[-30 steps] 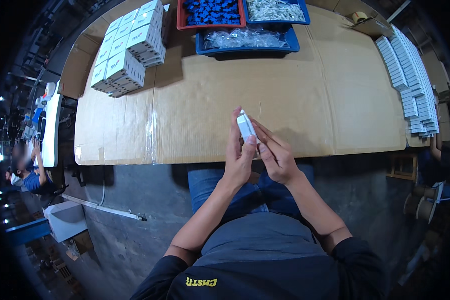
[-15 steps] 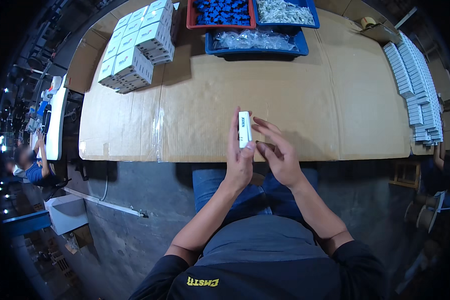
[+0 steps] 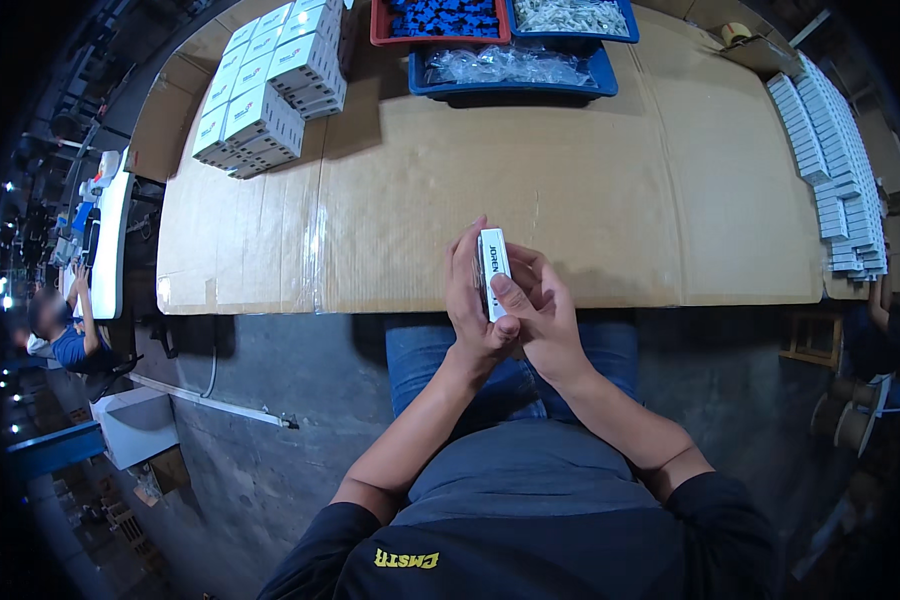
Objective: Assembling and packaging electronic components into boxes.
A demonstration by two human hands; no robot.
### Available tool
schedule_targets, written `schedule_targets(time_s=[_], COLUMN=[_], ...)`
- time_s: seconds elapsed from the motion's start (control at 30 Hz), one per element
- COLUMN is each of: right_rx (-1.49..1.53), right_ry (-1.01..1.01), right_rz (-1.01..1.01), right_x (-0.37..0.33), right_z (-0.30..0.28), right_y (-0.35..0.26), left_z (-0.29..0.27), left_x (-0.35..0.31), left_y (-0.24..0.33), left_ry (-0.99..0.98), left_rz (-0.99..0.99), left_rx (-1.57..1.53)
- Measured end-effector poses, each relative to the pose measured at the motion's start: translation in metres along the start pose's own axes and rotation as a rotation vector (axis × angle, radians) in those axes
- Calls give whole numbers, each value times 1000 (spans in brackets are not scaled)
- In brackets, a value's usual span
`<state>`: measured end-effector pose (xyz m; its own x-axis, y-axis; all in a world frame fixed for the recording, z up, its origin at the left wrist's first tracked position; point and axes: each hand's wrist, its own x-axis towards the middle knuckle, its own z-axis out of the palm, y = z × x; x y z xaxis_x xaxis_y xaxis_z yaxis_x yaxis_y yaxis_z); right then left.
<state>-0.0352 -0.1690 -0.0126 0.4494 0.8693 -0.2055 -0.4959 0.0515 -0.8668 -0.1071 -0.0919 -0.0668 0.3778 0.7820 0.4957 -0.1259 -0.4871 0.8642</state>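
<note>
Between my two hands stands a small white box [image 3: 493, 250], a narrow face with dark print turned up. Along the box's left side lie the fingers of my left hand [image 3: 467, 290], its thumb bent in at the near end. My right hand [image 3: 550, 315] wraps the right side, thumb pressed on the top face. Both hands are closed on the box, just over the near edge of the cardboard-covered table [image 3: 420, 220]. Its underside is hidden by my palms.
White boxes [image 3: 260, 115] are stacked at the far left. A red tray [image 3: 440, 40] of blue parts, a blue tray [image 3: 580, 36] of pale pieces and another blue tray [image 3: 510, 92] of clear plastic stand at the back. Rows of small white boxes [image 3: 835, 165] line the right edge.
My right hand, apart from the box before, has closed around its right side with the thumb on top. The box has tilted slightly and sits a little lower in view.
</note>
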Motion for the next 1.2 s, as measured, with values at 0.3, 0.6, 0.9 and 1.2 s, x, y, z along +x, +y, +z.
schedule_targets(time_s=[0.3, 0.6, 0.9, 1.2], right_rx=[-162, -222, -281, -254], right_ry=[-37, -55, -33, 0], right_rz=[-116, -137, -151, -124], right_x=[-7, -10, -11, -5], right_z=[5, 1, -2, -8], right_y=[5, 4, 6, 8], left_z=[0, 5, 8, 9], left_x=[-2, -4, -5, 0], left_y=[1, -2, 1, 1], left_ry=[51, 97, 93, 49], left_rz=[5, 109, 99, 91], left_rx=[9, 49, 71, 42])
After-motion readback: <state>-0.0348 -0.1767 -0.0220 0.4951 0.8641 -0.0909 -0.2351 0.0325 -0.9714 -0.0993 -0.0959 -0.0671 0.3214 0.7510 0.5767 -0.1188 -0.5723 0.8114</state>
